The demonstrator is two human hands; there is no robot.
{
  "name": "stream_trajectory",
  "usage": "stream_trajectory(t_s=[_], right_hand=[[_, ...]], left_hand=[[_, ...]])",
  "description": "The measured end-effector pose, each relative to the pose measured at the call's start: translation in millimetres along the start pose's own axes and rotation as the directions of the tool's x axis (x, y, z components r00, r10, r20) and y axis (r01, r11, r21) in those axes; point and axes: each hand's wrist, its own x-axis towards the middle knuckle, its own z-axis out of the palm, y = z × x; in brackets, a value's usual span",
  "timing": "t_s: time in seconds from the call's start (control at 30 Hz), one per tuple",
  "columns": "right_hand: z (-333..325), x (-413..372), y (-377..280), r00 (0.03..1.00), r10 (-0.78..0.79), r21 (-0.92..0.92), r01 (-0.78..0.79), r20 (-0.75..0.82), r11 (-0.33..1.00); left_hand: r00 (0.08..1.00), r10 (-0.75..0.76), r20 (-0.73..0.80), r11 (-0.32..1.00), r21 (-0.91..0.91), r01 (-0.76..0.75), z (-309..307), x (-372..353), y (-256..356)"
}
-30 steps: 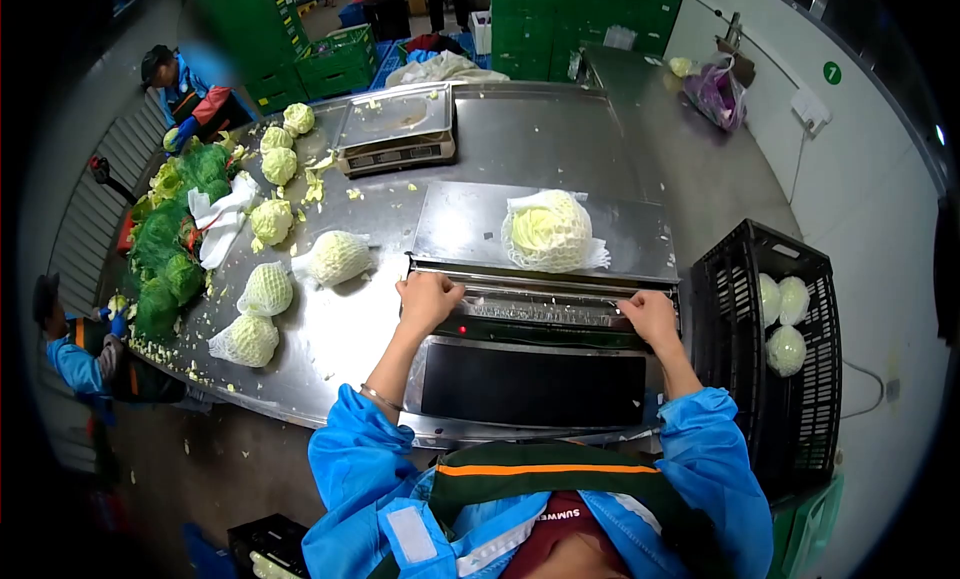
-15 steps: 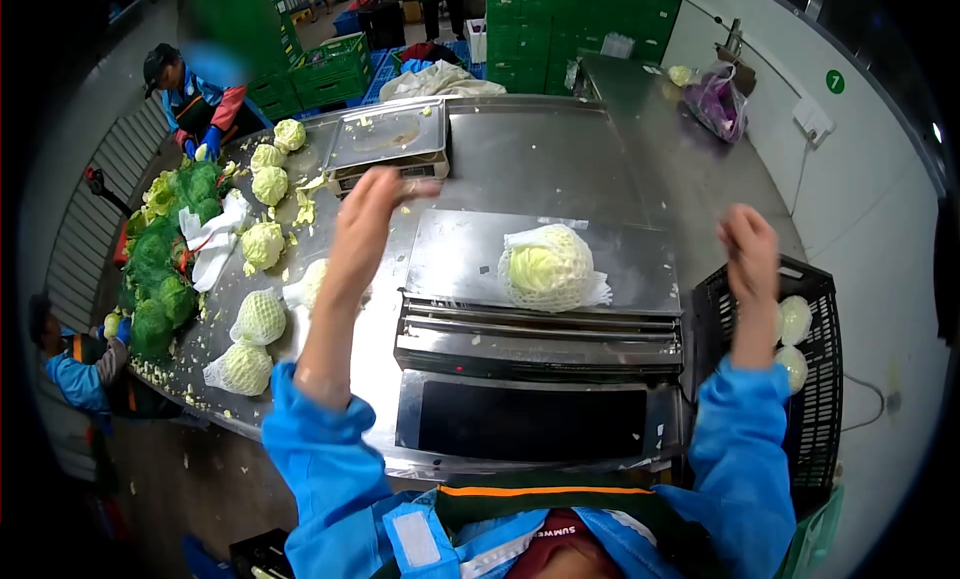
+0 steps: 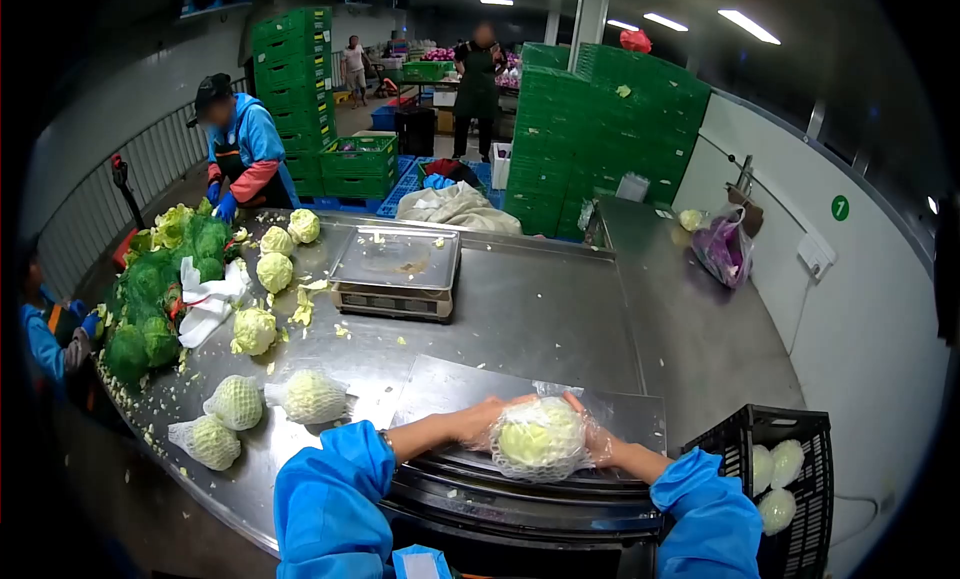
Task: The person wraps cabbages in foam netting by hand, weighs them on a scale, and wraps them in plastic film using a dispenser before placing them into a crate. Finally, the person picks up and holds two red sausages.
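Observation:
A pale green cabbage in a white foam net sits on the metal plate of the wrapping machine, with clear film over it. My left hand presses against its left side, and my right hand holds its right side; some fingers are hidden behind the cabbage and film. Farther left on the steel table lie net-covered cabbages: one nearest my left forearm, another beyond it, and a third closer to the table edge.
A scale stands beyond the machine. Bare cabbages and green net bags line the left side. At right, a black crate holds wrapped cabbages. Two co-workers stand along the left edge; another person stands farther back.
Both hands were raised apart on either side of the cabbage; they have come together onto it. Clear film now covers the cabbage. The head view has tilted upward.

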Motion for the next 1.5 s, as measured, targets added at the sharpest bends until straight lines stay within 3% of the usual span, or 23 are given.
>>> stream_trajectory(t_s=[0.1, 0.17, 0.2, 0.27, 0.33, 0.37, 0.4, 0.43, 0.6, 0.77, 0.83, 0.9, 0.97, 1.0, 1.03, 1.1, 1.13, 1.17, 1.2, 1.23, 1.3, 1.37, 1.5], right_hand=[[-0.9, -12.5, -3.3, 0.995, 0.089, -0.176, -0.081, 0.036, 0.981], [10.1, -29.7, -25.9, 0.968, 0.212, -0.048, -0.207, 0.138, 0.977], [22.0, -41.8, -40.0, 0.938, 0.282, 0.112, -0.308, 0.202, 0.945], [54.5, -76.1, -73.1, 0.846, 0.401, 0.43, -0.526, 0.35, 0.734], [87.1, -114.5, -99.3, 0.746, 0.483, 0.643, -0.653, 0.458, 0.4], [101.1, -132.0, -110.2, 0.699, 0.522, 0.711, -0.666, 0.489, 0.226], [114.9, -147.5, -118.7, 0.663, 0.576, 0.761, -0.64, 0.478, 0.104], [127.5, -159.4, -127.5, 0.651, 0.615, 0.788, -0.611, 0.445, 0.075], [169.0, -191.8, -157.9, 0.537, 0.842, 0.865, -0.397, -0.053, 0.307], [190.2, -213.8, -172.7, 0.345, 0.86, 0.829, -0.289, -0.377, 0.479], [200.0, -216.2, -158.0, 0.352, 0.836, 0.844, -0.185, -0.422, 0.504], [211.9, -223.4, -112.7, 0.449, 0.778, 0.878, 0.03, -0.439, 0.478], [193.4, -177.8, -158.6, 0.343, 0.934, 0.936, 0.352, -0.099, -0.03], [185.3, -196.7, -149.9, 0.562, 0.824, 0.886, 0.416, -0.074, -0.204], [176.6, -208.6, -158.9, 0.532, 0.846, 0.895, 0.391, -0.031, -0.213], [188.9, -267.7, -128.3, 0.6, 0.792, 0.696, 0.521, 0.113, -0.494], [203.0, -285.4, -121.8, 0.558, 0.819, 0.719, 0.515, 0.132, -0.466], [220.7, -288.2, -121.7, 0.499, 0.857, 0.817, 0.437, 0.129, -0.377], [240.1, -286.7, -126.0, 0.456, 0.881, 0.884, 0.353, 0.124, -0.307], [254.1, -281.4, -130.2, 0.436, 0.892, 0.913, 0.303, 0.12, -0.271], [266.6, -273.2, -131.7, 0.421, 0.899, 0.936, 0.255, 0.119, -0.243], [271.2, -270.5, -137.8, 0.417, 0.9, 0.943, 0.234, 0.123, -0.237], [277.4, -273.2, -138.7, 0.423, 0.897, 0.948, 0.214, 0.126, -0.234]], left_hand=[[0.996, -0.084, -0.028, 0.958, -0.279, 0.073, -3.5, -11.9, 32.9], [0.999, -0.036, -0.024, 0.902, -0.432, 0.022, -0.2, -24.0, 55.5], [0.989, -0.137, 0.048, 0.92, -0.363, 0.145, 1.5, -33.9, 74.1], [0.993, -0.086, 0.076, 0.93, -0.352, 0.107, 25.3, -60.7, 107.6], [0.986, -0.101, 0.129, 0.836, -0.526, 0.155, 67.6, -93.5, 120.3], [0.842, -0.199, 0.502, 0.605, -0.612, 0.508, 72.1, -102.9, 135.6], [0.809, -0.392, 0.438, 0.338, -0.749, 0.57, 95.0, -126.2, 147.3], [0.795, -0.471, 0.382, 0.268, -0.797, 0.542, 110.8, -141.5, 152.9], [0.776, -0.585, 0.236, 0.293, -0.83, 0.474, 133.4, -186.1, 154.5], [0.743, -0.669, 0.016, 0.335, -0.886, 0.321, 168.8, -216.7, 164.8], [0.673, -0.73, -0.117, 0.376, -0.891, 0.253, 171.5, -217.6, 171.8], [0.529, -0.827, -0.19, 0.345, -0.915, 0.21, 155.7, -201.4, 174.2], [0.352, -0.897, -0.266, 0.227, -0.962, -0.149, 167.0, -198.3, 156.8], [0.335, -0.924, -0.185, 0.052, -0.927, -0.371, 163.1, -197.4, 159.0], [0.309, -0.948, -0.073, -0.064, -0.908, -0.413, 165.7, -206.7, 158.0], [0.275, -0.949, 0.156, -0.28, -0.82, -0.499, 176.2, -240.1, 150.2], [0.272, -0.938, 0.214, -0.327, -0.806, -0.493, 200.2, -256.6, 141.9], [0.446, -0.842, 0.302, -0.522, -0.664, -0.535, 234.4, -283.2, 125.7], [0.363, -0.892, 0.269, -0.397, -0.852, -0.343, 312.2, -305.6, 84.5], [0.369, -0.876, 0.309, -0.408, -0.883, -0.23, 331.3, -310.7, 93.6], [0.489, -0.82, 0.297, -0.336, -0.942, 0.008, 336.9, -286.4, 103.9], [0.588, -0.769, 0.252, -0.147, -0.964, 0.22, 336.9, -247.7, 108.0], [0.723, -0.658, 0.213, 0.131, -0.912, 0.388, 326.7, -199.8, 114.3]])
